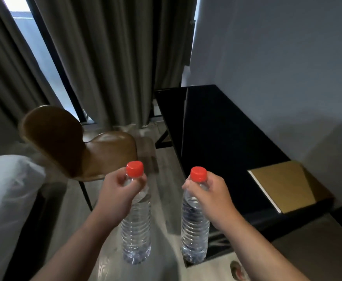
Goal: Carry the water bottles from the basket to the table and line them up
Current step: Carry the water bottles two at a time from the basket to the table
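Red-capped bottles hang upright, left hand (119,191) gripping left bottle (136,230) by the neck, right hand (208,191) gripping right bottle (194,226). Black worktop (216,138) ahead-right of right hand: lower bases flat, side by side.

No text or label can be read anywhere.

Necks of water bottles (136,230) hidden under fingers (191,188), chair (64,138) blurred, bed (8,189) cropped left

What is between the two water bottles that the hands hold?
Nothing: in the head view, the gap between the left bottle and the right bottle shows only the floor below.
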### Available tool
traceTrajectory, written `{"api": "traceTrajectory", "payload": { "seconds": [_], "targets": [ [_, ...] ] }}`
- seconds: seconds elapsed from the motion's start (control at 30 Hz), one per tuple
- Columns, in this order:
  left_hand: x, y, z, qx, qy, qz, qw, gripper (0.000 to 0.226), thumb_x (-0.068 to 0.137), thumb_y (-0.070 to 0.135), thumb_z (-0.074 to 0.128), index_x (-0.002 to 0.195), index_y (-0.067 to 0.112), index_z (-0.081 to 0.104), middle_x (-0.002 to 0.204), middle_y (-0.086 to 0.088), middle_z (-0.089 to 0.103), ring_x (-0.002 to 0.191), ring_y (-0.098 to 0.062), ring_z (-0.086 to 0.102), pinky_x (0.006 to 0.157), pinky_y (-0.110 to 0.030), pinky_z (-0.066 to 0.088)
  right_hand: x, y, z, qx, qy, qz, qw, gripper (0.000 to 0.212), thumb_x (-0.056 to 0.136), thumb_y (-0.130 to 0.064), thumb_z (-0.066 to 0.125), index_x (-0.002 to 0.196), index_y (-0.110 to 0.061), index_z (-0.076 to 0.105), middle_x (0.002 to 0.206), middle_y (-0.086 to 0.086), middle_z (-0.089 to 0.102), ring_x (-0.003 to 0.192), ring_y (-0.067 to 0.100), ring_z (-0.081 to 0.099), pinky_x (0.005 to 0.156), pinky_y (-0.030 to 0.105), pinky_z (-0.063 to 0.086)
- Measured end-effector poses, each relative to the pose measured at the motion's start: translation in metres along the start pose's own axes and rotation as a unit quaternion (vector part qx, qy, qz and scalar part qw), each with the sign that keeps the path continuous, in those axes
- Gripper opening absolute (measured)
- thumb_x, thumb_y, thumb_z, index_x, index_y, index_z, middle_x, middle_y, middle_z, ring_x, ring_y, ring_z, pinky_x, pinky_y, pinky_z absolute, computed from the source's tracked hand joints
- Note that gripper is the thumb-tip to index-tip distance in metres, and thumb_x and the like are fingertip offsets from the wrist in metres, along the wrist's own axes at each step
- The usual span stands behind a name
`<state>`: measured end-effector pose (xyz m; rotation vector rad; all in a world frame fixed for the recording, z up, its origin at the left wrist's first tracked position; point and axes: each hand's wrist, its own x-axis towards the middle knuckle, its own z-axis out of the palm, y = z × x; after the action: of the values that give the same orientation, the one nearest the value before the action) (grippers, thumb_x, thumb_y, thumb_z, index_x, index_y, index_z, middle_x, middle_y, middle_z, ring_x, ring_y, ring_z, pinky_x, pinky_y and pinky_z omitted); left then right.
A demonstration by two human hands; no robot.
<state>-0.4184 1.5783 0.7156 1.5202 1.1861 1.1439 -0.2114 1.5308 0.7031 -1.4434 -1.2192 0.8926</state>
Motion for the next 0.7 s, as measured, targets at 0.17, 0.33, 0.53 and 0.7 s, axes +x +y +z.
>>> {"api": "traceTrajectory", "payload": {
  "seconds": [0.17,0.33,0.53,0.7],
  "targets": [
    [0.072,0.001,0.006,-0.012,0.003,0.003,1.000,0.043,0.064,0.044,0.061,0.064,0.002,0.055,0.059,-0.006,0.054,0.059,-0.015,0.049,0.061,-0.033,0.039,0.070,-0.007,0.002,0.005,-0.001,-0.003,1.000,0.027,0.075,-0.028,0.068,0.077,-0.002,0.062,0.074,0.015,0.063,0.071,0.015,0.061,0.070,0.032,0.051],
    [0.149,-0.016,0.018,-0.059,-0.022,0.004,0.998,0.058,0.065,0.042,0.063,0.074,-0.015,0.051,0.066,-0.016,0.051,0.064,-0.021,0.047,0.064,-0.037,0.039,0.134,0.001,0.002,-0.010,0.001,0.015,1.000,0.014,0.083,-0.015,0.070,0.079,-0.004,0.063,0.071,0.000,0.062,0.070,0.007,0.060,0.068,0.020,0.048],
    [0.260,-0.042,0.018,-0.098,-0.078,0.008,0.992,0.063,0.063,0.042,0.063,0.077,-0.018,0.051,0.066,-0.019,0.054,0.062,-0.023,0.050,0.062,-0.034,0.042,0.227,0.016,0.018,-0.042,0.041,0.041,0.997,0.019,0.086,-0.017,0.069,0.082,0.001,0.062,0.076,0.018,0.063,0.070,0.012,0.060,0.065,0.020,0.048],
    [0.353,-0.060,0.025,-0.146,-0.110,-0.034,0.982,0.041,0.078,0.014,0.067,0.080,-0.023,0.050,0.064,-0.018,0.051,0.048,-0.014,0.050,0.044,-0.018,0.044,0.307,0.023,0.028,-0.043,0.101,0.081,0.991,0.030,0.080,-0.025,0.070,0.083,0.004,0.062,0.075,0.018,0.064,0.069,0.013,0.059,0.065,0.025,0.049]
  ]
}}
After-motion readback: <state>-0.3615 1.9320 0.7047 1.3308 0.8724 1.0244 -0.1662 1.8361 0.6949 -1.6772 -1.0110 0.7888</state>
